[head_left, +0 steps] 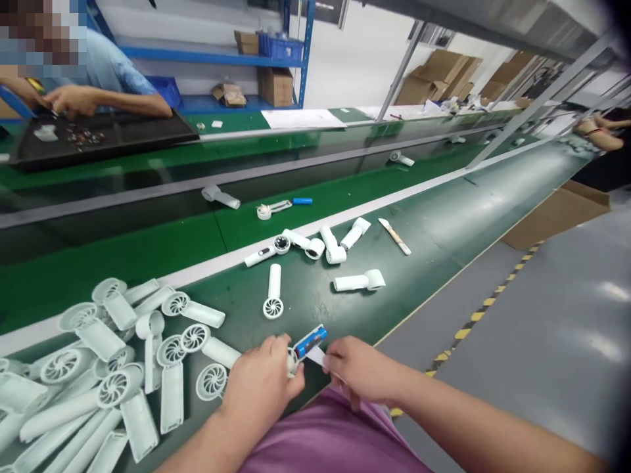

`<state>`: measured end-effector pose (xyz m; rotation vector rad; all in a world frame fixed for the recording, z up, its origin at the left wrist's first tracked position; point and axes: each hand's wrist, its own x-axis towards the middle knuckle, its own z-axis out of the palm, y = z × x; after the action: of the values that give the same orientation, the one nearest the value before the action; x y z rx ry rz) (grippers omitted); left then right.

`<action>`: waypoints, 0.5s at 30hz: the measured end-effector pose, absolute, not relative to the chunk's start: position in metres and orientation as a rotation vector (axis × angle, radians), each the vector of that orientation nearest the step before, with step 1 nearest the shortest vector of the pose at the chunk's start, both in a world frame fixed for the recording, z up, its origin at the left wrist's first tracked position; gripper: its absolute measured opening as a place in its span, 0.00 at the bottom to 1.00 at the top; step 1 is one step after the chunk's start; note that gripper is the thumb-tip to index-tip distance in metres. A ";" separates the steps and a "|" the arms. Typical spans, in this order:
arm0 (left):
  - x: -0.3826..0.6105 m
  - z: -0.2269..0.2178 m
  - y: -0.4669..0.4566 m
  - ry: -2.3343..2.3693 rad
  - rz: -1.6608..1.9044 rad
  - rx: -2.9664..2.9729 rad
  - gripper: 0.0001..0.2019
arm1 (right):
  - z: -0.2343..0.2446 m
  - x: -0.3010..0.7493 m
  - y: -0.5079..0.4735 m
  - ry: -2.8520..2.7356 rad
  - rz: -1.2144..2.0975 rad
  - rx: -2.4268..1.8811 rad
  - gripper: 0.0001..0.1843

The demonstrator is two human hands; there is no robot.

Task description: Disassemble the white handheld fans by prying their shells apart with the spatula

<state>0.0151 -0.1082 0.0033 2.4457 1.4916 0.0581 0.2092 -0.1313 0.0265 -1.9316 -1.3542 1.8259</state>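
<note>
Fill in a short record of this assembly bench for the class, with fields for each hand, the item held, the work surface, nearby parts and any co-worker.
Left hand: gripping the blue cylindrical battery
Right hand: pinching a white strip at the battery
Surface: green conveyor belt
Nearby parts: white fan housings
Co-worker: hand above a black tray

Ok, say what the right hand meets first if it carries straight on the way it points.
Probably the blue cylindrical cell at the left hand, just beyond the right hand's fingertips; depth is unclear.
</note>
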 end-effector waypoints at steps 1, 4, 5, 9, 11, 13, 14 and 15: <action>0.017 0.007 -0.107 1.500 0.010 2.424 0.09 | 0.021 0.205 -0.132 -1.199 1.903 -1.887 0.10; 0.023 0.013 -0.105 1.567 -0.054 2.294 0.07 | 0.007 0.187 -0.132 -0.670 1.982 -1.675 0.12; 0.025 0.014 -0.106 1.579 -0.054 2.233 0.07 | 0.005 0.181 -0.131 -0.536 1.966 -1.580 0.15; 0.021 0.018 -0.110 1.600 0.040 2.067 0.10 | 0.016 0.186 -0.127 -0.287 1.813 -1.296 0.25; 0.013 0.025 -0.107 1.625 0.151 2.061 0.13 | 0.023 0.206 -0.126 -0.288 1.648 -1.283 0.24; -0.001 0.035 -0.094 1.661 0.266 2.034 0.13 | 0.023 0.230 -0.124 -0.370 1.492 -1.338 0.23; -0.010 0.042 -0.083 1.696 0.321 2.003 0.12 | 0.019 0.240 -0.124 -0.442 1.451 -1.387 0.23; -0.022 0.050 -0.070 1.759 0.375 1.962 0.12 | 0.014 0.247 -0.123 -0.520 1.437 -1.442 0.24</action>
<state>-0.0217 -0.0701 0.0497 1.9621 1.7589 0.3750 0.2472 -0.1231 0.0139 -1.4416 -0.5201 1.4369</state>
